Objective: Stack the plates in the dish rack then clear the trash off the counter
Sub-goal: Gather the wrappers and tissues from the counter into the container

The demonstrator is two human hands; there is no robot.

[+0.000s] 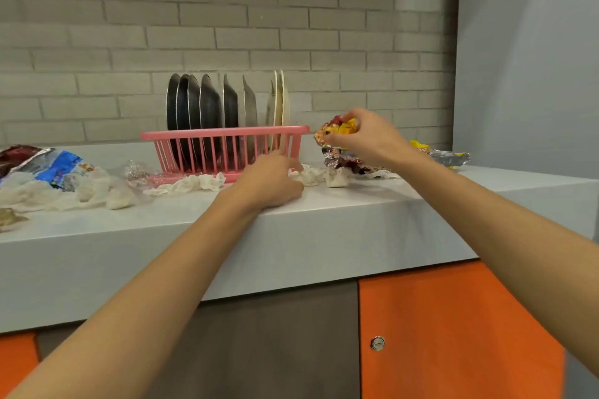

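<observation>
Crumpled white tissues (64, 193) and foil wrappers litter the counter (194, 220) at left; plates (207, 104) (mostly dark) stand upright in the pink rack (227, 139). The left hand (272, 181) seems to pinch tissue; the right hand (366, 136) grips a yellow-red wrapper (335, 129).

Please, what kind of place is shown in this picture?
Most likely a kitchen or a break-room kitchenette: a pink dish rack holding upright plates stands on a grey counter, against a tiled wall, with cabinet doors below.
</observation>
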